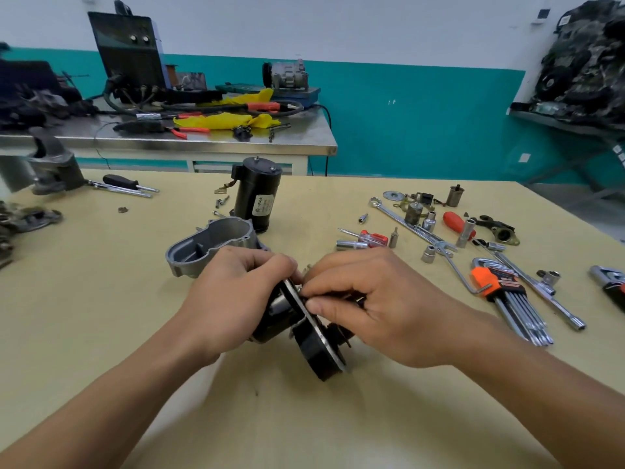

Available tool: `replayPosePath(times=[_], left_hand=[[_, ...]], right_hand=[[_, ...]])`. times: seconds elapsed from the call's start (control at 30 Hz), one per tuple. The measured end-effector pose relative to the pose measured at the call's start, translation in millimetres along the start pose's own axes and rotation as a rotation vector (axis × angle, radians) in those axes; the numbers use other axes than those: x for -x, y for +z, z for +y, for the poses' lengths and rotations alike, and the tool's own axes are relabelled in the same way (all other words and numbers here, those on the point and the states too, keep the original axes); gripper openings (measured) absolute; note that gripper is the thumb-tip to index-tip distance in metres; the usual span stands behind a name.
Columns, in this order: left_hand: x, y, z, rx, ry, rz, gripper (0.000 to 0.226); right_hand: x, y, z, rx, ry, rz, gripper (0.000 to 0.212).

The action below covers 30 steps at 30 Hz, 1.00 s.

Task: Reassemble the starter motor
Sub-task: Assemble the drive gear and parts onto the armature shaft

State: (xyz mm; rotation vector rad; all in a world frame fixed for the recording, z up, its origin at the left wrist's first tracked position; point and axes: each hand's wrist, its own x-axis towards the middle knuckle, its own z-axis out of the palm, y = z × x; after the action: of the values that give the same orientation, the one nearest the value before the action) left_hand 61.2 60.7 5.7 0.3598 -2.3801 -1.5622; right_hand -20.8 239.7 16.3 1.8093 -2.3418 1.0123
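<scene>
Pale yellow-tan wooden tabletop (pixel 101 299) fills the near view, with a steel workbench (pixel 203 143) and a teal-and-white wall (pixel 406 113) beyond it at twelve o'clock. At the table's centre both hands meet over a black starter-motor assembly (pixel 314 353), a dark drum with a thin round metal plate on edge, tilted and resting on the table. The left hand (pixel 236 292) comes in from seven o'clock, its fingers curled around the assembly's dark cylindrical end. The right hand (pixel 372 306) comes in from five o'clock, its thumb and forefinger pinched narrowly on the plate's upper rim and the other fingers curled over the parts behind it; what lies between the fingertips is too small to tell. Just beyond the left hand, at eleven o'clock, a cast aluminium nose housing (pixel 209 245) lies open side up. Behind it, at twelve o'clock, a black cylindrical motor body (pixel 258 194) stands upright. At two to three o'clock lie a red-handled screwdriver (pixel 372 237), loose chrome sockets (pixel 429 254) and an orange-clipped set of hex keys (pixel 507 296).
</scene>
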Motion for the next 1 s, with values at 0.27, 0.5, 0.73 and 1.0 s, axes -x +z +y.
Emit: replayPosePath(times=[0.27, 0.5, 0.73, 1.0], left_hand=[[4.5, 1.2, 5.4, -0.052, 0.038, 0.004, 0.038], [4.9, -0.6, 6.0, 0.006, -0.006, -0.057, 0.042], [4.9, -0.8, 2.2, 0.102, -0.068, -0.045, 0.035], [9.7, 7.8, 0.4, 0.078, 0.119, 0.032, 0.026]], right_hand=[[7.4, 7.9, -3.4, 0.015, -0.005, 0.086, 0.014], [12.1, 8.1, -13.1, 0.026, 0.001, 0.072, 0.018], [23.6, 46.9, -29.2, 0.156, 0.119, 0.337, 0.024], [24.3, 34.7, -30.0, 0.292, 0.103, 0.3, 0.023]])
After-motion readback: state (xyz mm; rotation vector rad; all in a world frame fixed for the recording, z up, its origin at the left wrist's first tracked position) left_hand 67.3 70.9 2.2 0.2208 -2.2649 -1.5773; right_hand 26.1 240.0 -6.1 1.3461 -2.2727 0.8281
